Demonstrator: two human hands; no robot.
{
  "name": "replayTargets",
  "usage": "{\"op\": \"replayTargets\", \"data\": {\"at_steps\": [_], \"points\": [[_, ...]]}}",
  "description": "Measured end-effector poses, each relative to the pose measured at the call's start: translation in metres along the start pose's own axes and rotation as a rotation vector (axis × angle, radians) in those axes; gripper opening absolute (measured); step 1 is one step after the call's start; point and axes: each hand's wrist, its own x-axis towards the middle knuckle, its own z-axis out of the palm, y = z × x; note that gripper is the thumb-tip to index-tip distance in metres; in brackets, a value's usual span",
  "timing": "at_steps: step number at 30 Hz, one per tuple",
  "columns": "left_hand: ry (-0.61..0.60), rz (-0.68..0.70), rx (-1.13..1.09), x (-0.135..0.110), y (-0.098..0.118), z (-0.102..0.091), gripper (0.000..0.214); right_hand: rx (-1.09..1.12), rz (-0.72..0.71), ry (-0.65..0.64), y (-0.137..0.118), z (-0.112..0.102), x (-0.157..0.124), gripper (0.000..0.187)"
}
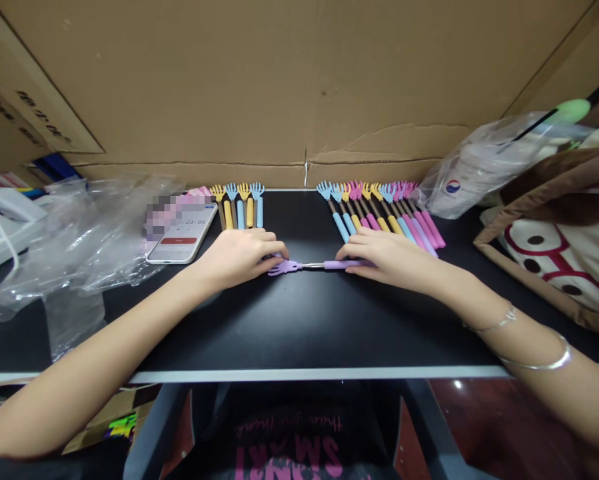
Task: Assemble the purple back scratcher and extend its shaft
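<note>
A purple back scratcher [313,266] with a claw head and a metal stem lies across the middle of the black table [299,320]. My left hand [239,257] pinches its claw end with closed fingers. My right hand [386,257] grips its purple handle. Behind my left hand stands a short row of yellow and blue scratchers [239,207]. Behind my right hand lies a longer row of several blue, yellow, pink and purple scratchers [379,210].
A phone [182,233] showing a timer lies at the back left beside crumpled clear plastic [79,233]. A plastic bag [479,167] and a brown and white cloth bag [559,233] sit at the right. Cardboard walls [299,87] close off the back.
</note>
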Motion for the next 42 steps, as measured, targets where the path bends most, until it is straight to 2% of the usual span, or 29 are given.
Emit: {"op": "replayTargets", "data": {"at_steps": [35, 42], "points": [[-0.054, 0.001, -0.013, 0.0008, 0.0018, -0.0029, 0.025, -0.006, -0.004, 0.028, -0.0015, 0.0017, -0.0012, 0.024], [-0.038, -0.002, -0.016, 0.0004, 0.0025, -0.0026, 0.027, -0.071, -0.013, 0.074, -0.0065, 0.0007, 0.0002, 0.02]]}}
